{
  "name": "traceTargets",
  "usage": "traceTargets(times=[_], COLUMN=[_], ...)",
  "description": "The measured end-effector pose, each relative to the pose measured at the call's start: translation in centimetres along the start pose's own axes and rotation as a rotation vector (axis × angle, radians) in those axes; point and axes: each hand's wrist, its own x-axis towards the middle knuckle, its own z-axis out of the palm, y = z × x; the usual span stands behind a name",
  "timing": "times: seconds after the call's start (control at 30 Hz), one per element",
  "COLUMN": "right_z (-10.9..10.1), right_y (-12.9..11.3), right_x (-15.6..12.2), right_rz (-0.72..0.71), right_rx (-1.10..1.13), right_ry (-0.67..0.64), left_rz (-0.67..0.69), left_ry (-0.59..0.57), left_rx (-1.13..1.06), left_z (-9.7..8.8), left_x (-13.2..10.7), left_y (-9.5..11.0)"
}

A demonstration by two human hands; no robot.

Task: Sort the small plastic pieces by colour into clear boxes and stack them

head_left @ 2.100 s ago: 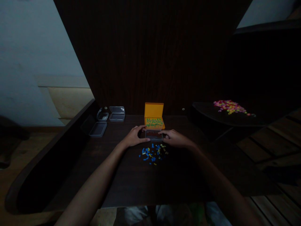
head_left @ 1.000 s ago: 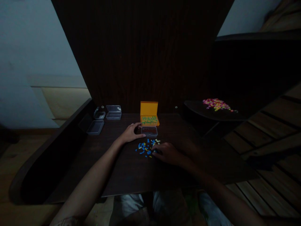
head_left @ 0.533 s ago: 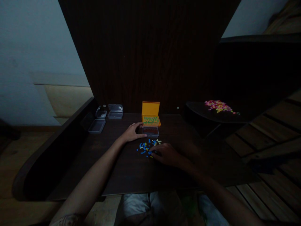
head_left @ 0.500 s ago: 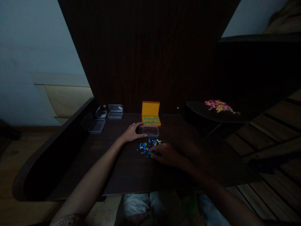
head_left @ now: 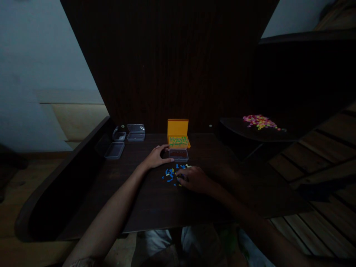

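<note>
A small clear plastic box (head_left: 182, 158) with dark reddish-brown contents stands at the middle of the dark table. My left hand (head_left: 156, 157) grips its left end, the thumb at the front and the fingers at the back. Nearer to me lies a loose scatter of small blue, yellow and pale pieces (head_left: 170, 173). At the right side of this scatter is my right hand (head_left: 194, 178), its fingertips curled together low over the pieces. Whatever those fingers hold is too small and dark to make out. Behind the clear box, an orange case (head_left: 178, 128) stands with its lid up and green pieces inside.
Clear plastic containers stand at the back left, among them a lidded one (head_left: 136, 136) and a shallow one (head_left: 114, 150). A heap of pink and yellow pieces (head_left: 260, 121) lies on a raised side shelf (head_left: 236, 128) to the right. A raised side panel (head_left: 63, 181) bounds the table's left.
My right hand has moved slightly up and its fingertips have drawn closer together over the pieces. My left hand stays at the clear box. The view has shifted a little.
</note>
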Motion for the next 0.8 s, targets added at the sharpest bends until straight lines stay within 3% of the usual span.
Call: traceTargets(times=[0.3, 0.57, 0.8], right_z=[0.7, -0.5, -0.3], right_y=[-0.4, -0.4, -0.6], right_x=[0.7, 0.4, 0.6], right_rz=[-0.068, -0.084, -0.137], right_rx=[-0.029, -0.004, 0.015], right_ry=[-0.040, -0.061, -0.073], left_rz=[0.001, 0.001, 0.002], left_ry=[0.000, -0.003, -0.003], left_rx=[0.003, 0.003, 0.001], left_z=[0.1, 0.0, 0.0], left_x=[0.0, 0.0, 0.0], left_y=[-0.1, -0.1, -0.1])
